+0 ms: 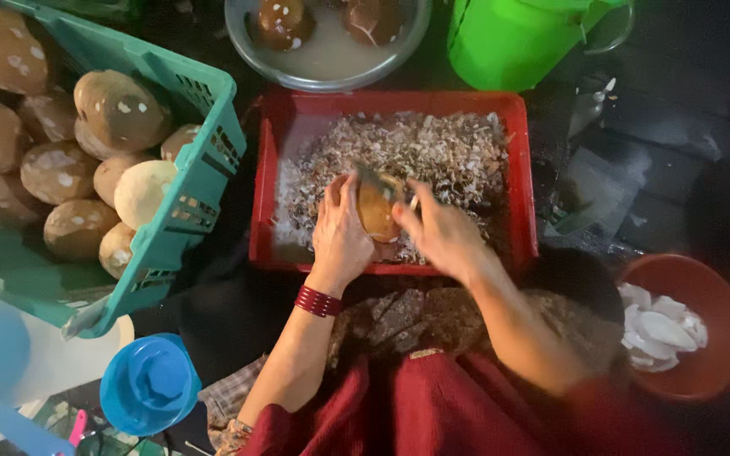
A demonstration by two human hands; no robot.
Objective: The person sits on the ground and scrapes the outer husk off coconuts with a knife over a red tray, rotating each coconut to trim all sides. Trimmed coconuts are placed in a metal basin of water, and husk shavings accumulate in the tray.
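Observation:
My left hand (340,232) grips a round brown coconut kernel (377,211) over a red crate (265,181). My right hand (439,232) holds a small metal peeler (403,196) against the kernel's right side; the hand is blurred. The crate is filled with brown and white shavings (433,152). Red bangles (318,301) circle my left wrist.
A teal basket (192,181) of brown coconut kernels stands at the left. A metal bowl (323,80) of water with kernels sits behind the crate, next to a green bucket (509,38). A red bowl (703,291) of white pieces is at the right. A blue cup (149,384) is lower left.

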